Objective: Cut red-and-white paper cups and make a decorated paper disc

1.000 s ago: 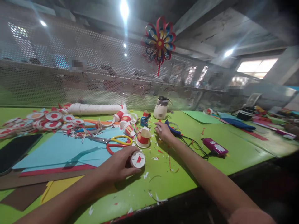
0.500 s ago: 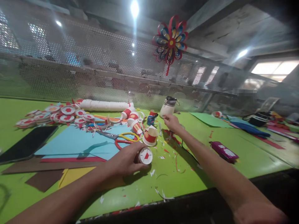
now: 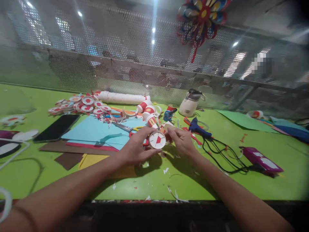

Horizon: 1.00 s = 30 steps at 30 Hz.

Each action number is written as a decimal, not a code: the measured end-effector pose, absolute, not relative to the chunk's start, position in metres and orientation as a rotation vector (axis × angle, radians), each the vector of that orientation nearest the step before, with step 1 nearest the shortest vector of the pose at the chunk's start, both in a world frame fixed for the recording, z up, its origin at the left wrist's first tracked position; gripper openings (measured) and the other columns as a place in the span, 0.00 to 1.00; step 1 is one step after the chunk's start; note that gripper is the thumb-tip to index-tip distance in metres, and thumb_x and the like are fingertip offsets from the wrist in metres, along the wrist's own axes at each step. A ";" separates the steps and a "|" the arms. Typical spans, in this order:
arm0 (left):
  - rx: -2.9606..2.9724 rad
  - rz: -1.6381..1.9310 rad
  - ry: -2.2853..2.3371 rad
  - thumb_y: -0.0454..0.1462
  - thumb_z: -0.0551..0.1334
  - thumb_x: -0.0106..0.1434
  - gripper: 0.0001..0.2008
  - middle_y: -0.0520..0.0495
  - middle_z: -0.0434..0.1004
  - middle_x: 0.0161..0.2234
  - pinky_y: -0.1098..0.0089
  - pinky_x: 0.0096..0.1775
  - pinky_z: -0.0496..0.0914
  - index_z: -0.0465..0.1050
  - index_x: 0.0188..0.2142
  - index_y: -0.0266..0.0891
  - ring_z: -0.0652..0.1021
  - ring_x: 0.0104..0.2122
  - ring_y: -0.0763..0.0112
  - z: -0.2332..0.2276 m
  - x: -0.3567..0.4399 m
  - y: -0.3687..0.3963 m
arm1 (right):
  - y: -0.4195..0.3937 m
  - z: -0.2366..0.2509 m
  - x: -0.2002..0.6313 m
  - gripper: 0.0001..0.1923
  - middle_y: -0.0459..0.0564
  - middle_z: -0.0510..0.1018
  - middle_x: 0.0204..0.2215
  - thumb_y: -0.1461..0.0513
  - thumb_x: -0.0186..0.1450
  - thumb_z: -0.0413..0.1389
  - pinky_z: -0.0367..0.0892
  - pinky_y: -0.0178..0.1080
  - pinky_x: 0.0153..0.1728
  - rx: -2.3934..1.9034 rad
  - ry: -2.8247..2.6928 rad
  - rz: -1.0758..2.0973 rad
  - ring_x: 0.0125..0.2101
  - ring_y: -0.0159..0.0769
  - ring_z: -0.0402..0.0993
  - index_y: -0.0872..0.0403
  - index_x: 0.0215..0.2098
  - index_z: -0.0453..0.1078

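We hold one small paper cup (image 3: pixel 157 139) between both hands, just above the green table (image 3: pixel 149 183), its round white end with a red mark turned toward us. Our left hand (image 3: pixel 135 149) is curled around the cup's left side, fingers closed on it. Our right hand (image 3: pixel 182 141) touches its right side with bent fingers; how firmly it grips we cannot tell, since the cup's body is hidden behind the disc and the fingers.

Counting what lies about: one pair of scissors (image 3: pixel 125 128) with yellow and red handles, partly covered by our left hand; one blue glue gun (image 3: pixel 198 128) with a black cord trailing right; one black phone (image 3: pixel 56 127); one white jug (image 3: pixel 190 103) by the mesh wall; one long white roll (image 3: pixel 123 97); one magenta case (image 3: pixel 262 160); one paper pinwheel (image 3: pixel 201 14) hanging above, cut off by the top edge. Behind the cup stand at least three more red-and-white cups (image 3: pixel 148 114) (they overlap, so the count is unsure). The pile of round red-and-white discs (image 3: pixel 80 104) is too blurred to count. Sheets of blue, red, brown and yellow paper (image 3: pixel 96 133) lie stacked at left.

Half a second ago our right hand was stretched far out toward the jug; it has now come back to the cup, which our left hand has lifted nearer the middle.
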<state>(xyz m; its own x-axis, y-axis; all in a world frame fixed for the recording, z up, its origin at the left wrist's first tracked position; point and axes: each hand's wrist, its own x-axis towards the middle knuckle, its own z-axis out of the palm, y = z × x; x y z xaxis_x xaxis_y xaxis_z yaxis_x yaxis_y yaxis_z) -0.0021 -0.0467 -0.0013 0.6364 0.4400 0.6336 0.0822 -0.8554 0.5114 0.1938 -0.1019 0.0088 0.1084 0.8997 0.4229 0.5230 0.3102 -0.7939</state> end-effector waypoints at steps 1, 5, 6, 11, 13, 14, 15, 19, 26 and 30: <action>2.427 1.124 0.404 0.42 0.65 0.56 0.26 0.41 0.69 0.48 0.59 0.49 0.67 0.60 0.51 0.40 0.71 0.48 0.61 -0.001 -0.002 -0.047 | -0.105 0.008 0.192 0.22 0.47 0.72 0.20 0.49 0.65 0.49 0.62 0.36 0.24 -1.354 -1.583 0.472 0.21 0.32 0.67 0.54 0.23 0.70; 2.475 1.236 0.295 0.42 0.65 0.56 0.26 0.41 0.71 0.46 0.60 0.46 0.69 0.59 0.51 0.40 0.72 0.46 0.62 0.000 -0.001 -0.050 | -0.118 0.011 0.184 0.21 0.45 0.70 0.18 0.50 0.66 0.48 0.61 0.34 0.22 -1.318 -1.649 0.535 0.20 0.31 0.65 0.54 0.22 0.67; 2.484 1.268 0.265 0.41 0.66 0.55 0.26 0.41 0.71 0.46 0.60 0.45 0.69 0.59 0.51 0.40 0.73 0.45 0.62 -0.001 -0.001 -0.051 | -0.121 0.013 0.182 0.21 0.45 0.70 0.18 0.51 0.67 0.47 0.62 0.34 0.21 -1.295 -1.641 0.547 0.20 0.30 0.65 0.54 0.23 0.68; 2.489 1.316 0.210 0.40 0.66 0.55 0.27 0.41 0.71 0.45 0.61 0.44 0.70 0.58 0.52 0.40 0.73 0.44 0.62 -0.001 0.001 -0.055 | -0.128 0.019 0.178 0.18 0.43 0.69 0.17 0.55 0.67 0.49 0.63 0.32 0.21 -1.248 -1.679 0.472 0.19 0.29 0.65 0.54 0.23 0.68; 2.491 1.282 0.253 0.41 0.66 0.55 0.26 0.41 0.71 0.45 0.61 0.44 0.70 0.59 0.51 0.40 0.73 0.45 0.62 0.000 0.001 -0.053 | -0.126 0.019 0.183 0.17 0.44 0.71 0.18 0.56 0.67 0.50 0.63 0.32 0.22 -1.251 -1.676 0.416 0.20 0.29 0.66 0.55 0.24 0.70; 2.486 1.257 0.297 0.41 0.66 0.55 0.26 0.41 0.71 0.45 0.60 0.45 0.70 0.59 0.50 0.40 0.73 0.45 0.62 0.000 0.000 -0.052 | -0.124 0.018 0.187 0.17 0.45 0.72 0.19 0.56 0.66 0.50 0.64 0.33 0.22 -1.249 -1.650 0.380 0.20 0.29 0.67 0.56 0.25 0.71; 2.474 1.227 0.351 0.41 0.66 0.55 0.25 0.41 0.71 0.45 0.60 0.45 0.70 0.60 0.50 0.40 0.73 0.45 0.61 0.000 -0.001 -0.051 | -0.121 0.019 0.192 0.16 0.46 0.74 0.20 0.56 0.66 0.51 0.65 0.33 0.23 -1.247 -1.602 0.343 0.21 0.30 0.68 0.56 0.27 0.72; 2.423 1.074 0.526 0.42 0.64 0.56 0.22 0.41 0.69 0.46 0.57 0.46 0.69 0.61 0.48 0.41 0.72 0.46 0.60 -0.001 -0.002 -0.048 | -0.110 0.020 0.217 0.15 0.49 0.76 0.24 0.54 0.64 0.53 0.67 0.35 0.24 -1.231 -1.285 0.289 0.23 0.32 0.70 0.58 0.31 0.73; 2.449 1.002 0.524 0.41 0.63 0.56 0.24 0.42 0.68 0.47 0.60 0.47 0.69 0.59 0.50 0.40 0.72 0.46 0.63 -0.002 -0.001 -0.051 | -0.093 0.014 0.240 0.14 0.49 0.76 0.23 0.53 0.60 0.57 0.65 0.35 0.23 -1.253 -1.184 0.389 0.22 0.32 0.69 0.58 0.31 0.73; 2.455 1.023 0.532 0.39 0.62 0.57 0.23 0.43 0.68 0.48 0.60 0.48 0.68 0.59 0.51 0.41 0.71 0.48 0.63 -0.001 0.000 -0.049 | -0.087 0.007 0.249 0.14 0.51 0.78 0.28 0.54 0.59 0.57 0.67 0.39 0.31 -1.371 -1.250 0.194 0.27 0.34 0.71 0.59 0.33 0.74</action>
<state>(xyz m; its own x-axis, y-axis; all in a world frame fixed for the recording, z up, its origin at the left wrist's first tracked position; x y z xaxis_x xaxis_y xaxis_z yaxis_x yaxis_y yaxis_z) 0.0000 -0.0494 -0.0013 0.6549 0.4960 0.5702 0.1823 -0.8359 0.5177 0.2488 -0.0868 0.0070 0.4067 0.7349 0.5427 0.5363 0.2888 -0.7931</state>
